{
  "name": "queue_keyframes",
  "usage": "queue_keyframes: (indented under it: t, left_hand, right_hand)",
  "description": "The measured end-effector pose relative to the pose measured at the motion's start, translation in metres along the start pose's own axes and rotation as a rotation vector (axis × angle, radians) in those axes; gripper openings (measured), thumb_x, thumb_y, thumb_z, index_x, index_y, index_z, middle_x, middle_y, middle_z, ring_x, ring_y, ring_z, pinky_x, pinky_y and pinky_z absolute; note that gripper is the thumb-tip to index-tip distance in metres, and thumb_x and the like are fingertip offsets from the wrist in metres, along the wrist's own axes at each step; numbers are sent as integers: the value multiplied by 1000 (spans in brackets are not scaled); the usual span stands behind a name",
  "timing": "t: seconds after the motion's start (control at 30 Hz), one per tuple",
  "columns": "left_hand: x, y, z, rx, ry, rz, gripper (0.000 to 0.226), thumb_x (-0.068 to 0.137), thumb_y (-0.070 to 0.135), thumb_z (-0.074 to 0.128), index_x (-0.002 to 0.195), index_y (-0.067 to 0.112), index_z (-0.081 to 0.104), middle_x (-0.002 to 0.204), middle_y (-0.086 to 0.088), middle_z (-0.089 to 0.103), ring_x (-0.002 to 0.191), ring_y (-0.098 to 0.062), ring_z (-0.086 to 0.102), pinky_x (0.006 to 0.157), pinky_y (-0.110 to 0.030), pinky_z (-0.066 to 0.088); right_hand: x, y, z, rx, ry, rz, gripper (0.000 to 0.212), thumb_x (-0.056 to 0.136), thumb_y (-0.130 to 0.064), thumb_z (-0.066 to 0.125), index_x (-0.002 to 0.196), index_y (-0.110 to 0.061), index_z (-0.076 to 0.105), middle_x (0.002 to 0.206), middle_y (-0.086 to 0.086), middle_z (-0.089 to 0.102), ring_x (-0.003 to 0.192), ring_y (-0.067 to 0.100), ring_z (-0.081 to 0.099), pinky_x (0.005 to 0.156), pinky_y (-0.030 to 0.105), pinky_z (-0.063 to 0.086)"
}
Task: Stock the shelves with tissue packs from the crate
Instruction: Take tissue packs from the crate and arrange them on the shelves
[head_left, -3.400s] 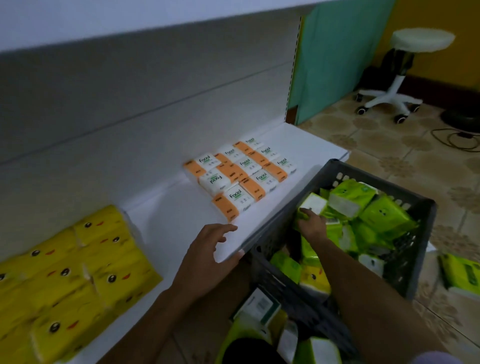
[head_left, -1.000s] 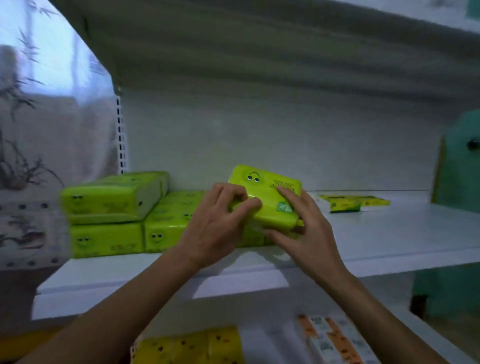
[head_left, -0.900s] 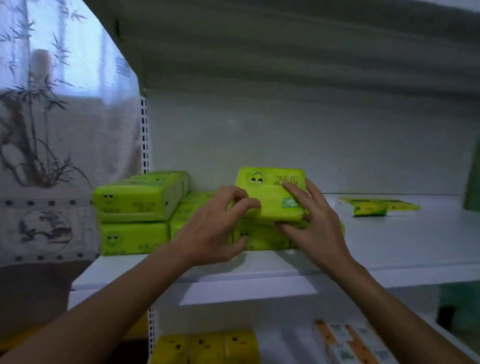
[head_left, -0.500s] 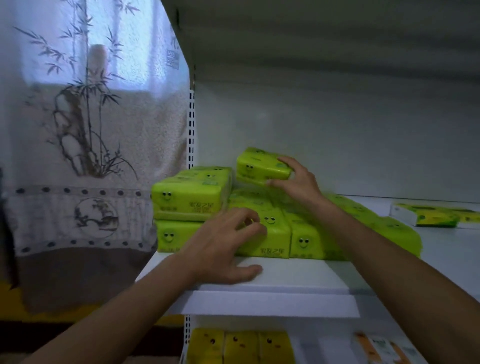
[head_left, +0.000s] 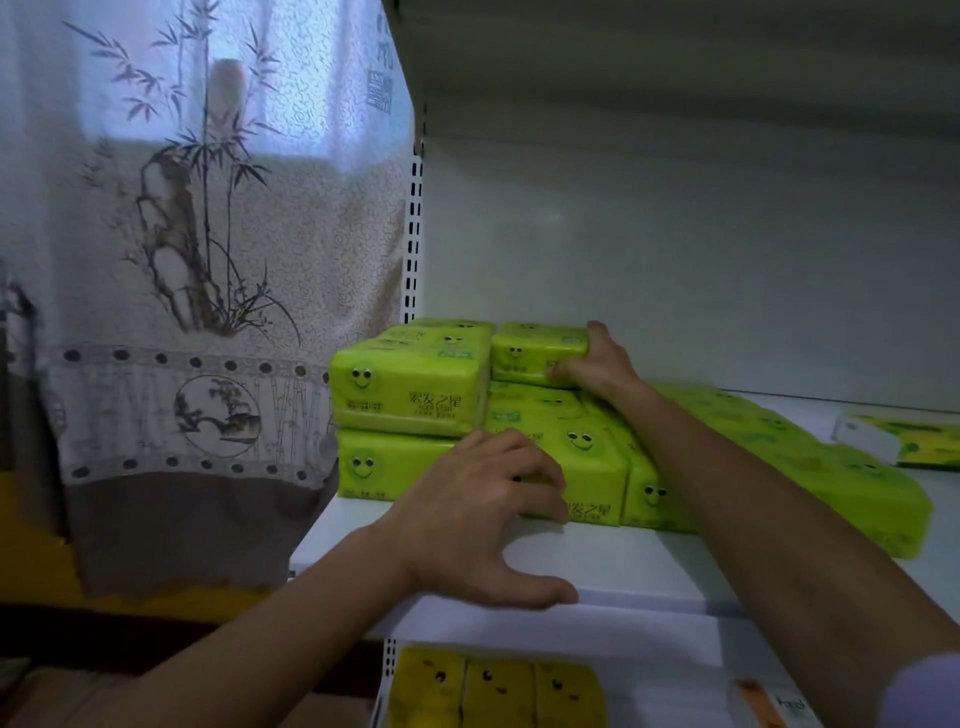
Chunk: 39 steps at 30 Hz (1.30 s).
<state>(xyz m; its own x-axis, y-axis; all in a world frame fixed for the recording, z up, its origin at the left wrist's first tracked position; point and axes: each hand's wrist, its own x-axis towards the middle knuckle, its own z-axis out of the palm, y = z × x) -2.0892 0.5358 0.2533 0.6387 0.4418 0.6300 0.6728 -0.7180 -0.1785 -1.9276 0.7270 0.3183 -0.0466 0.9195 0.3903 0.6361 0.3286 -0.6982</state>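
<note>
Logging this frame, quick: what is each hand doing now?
Left hand: open, resting on the shelf, fingers touching a lower pack.
Right hand: gripping the top pack.

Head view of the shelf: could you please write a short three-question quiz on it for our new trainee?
1. True or false: the right hand grips the upper green tissue pack by its end.
2. The left hand has its fingers on: A) a bottom-row green tissue pack; B) the curtain; C) a crate.
3. Fill in: the lower-shelf tissue packs are ____ in colour.
Key: 1 true; 2 A; 3 yellow.
</note>
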Motion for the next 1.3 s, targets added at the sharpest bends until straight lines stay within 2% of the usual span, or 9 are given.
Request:
queue_keyframes:
  t: [0.13, 0.33, 0.57, 0.73, 0.87, 0.97, 1.13, 1.2, 1.3]
  left_hand:
    - [1, 0, 2, -10, 1, -8, 51, 68, 70, 54, 92, 27, 69, 104, 9, 62, 99, -12, 51, 79, -30, 35]
    - [0, 0, 0, 57, -16, 27, 51, 71, 68, 52, 92, 26, 70, 103, 6, 62, 98, -12, 50, 76, -26, 31]
    - [0, 5, -2, 134, 7, 60, 47, 79, 59, 49, 94, 20, 68, 99, 0, 64, 91, -18, 56, 75, -27, 31]
    - [14, 43, -1, 59, 80, 148, 43, 82, 50, 49, 102, 16, 66, 102, -3, 63, 91, -21, 55, 74, -31, 35]
    - [39, 96, 24, -84, 106, 292, 41, 82, 45, 53, 105, 13, 65, 104, -6, 62, 94, -22, 53, 75, -33, 36]
    - [57, 139, 54, -217, 101, 367, 41, 82, 43, 53, 106, 12, 65, 105, -8, 62, 94, -23, 53, 75, -33, 37]
    - [70, 218, 134, -458, -3, 392, 37, 79, 40, 57, 105, 14, 65, 105, -7, 63, 95, -22, 55, 79, -32, 40]
    - [65, 247, 170, -534, -68, 381, 39, 80, 40, 55, 108, 14, 65, 107, -6, 63, 96, -22, 55, 80, -31, 41]
    - [49, 290, 224, -663, -188, 362, 41, 83, 38, 52, 112, 10, 63, 110, -8, 62, 99, -20, 54, 82, -28, 41]
  right_hand:
    - [-4, 1, 0, -65, 5, 19, 72, 73, -29, 78, 131, -7, 42, 130, 14, 51, 118, 30, 49, 93, 33, 42]
    - [-18, -10, -11, -68, -36, 0, 83, 82, -22, 69, 146, -8, 19, 141, 17, 39, 126, 31, 41, 96, 33, 39]
    - [-60, -16, -41, -79, 39, -111, 73, 86, -15, 60, 148, -17, 23, 143, 18, 38, 122, 30, 48, 91, 28, 41]
    - [-111, -9, -80, -198, 140, -210, 69, 83, -16, 62, 145, -16, 31, 138, 14, 48, 126, 29, 44, 105, 35, 37]
    - [-165, 13, -128, -202, 275, -244, 66, 85, -18, 63, 143, -16, 33, 135, 11, 51, 118, 21, 51, 96, 25, 37]
    - [-209, 39, -170, -157, 424, -250, 62, 86, -16, 63, 141, -16, 37, 129, 6, 54, 107, 11, 52, 92, 26, 41]
    - [-296, 132, -228, -273, 579, -80, 58, 85, -13, 60, 139, -14, 40, 126, 4, 55, 102, 10, 52, 89, 22, 42]
    - [-332, 179, -238, -322, 588, 40, 58, 83, -13, 60, 138, -10, 41, 125, 8, 56, 104, 17, 54, 88, 22, 40]
    - [-388, 258, -234, -355, 565, 314, 54, 83, -3, 60, 134, -1, 44, 124, 19, 56, 112, 31, 53, 92, 31, 39]
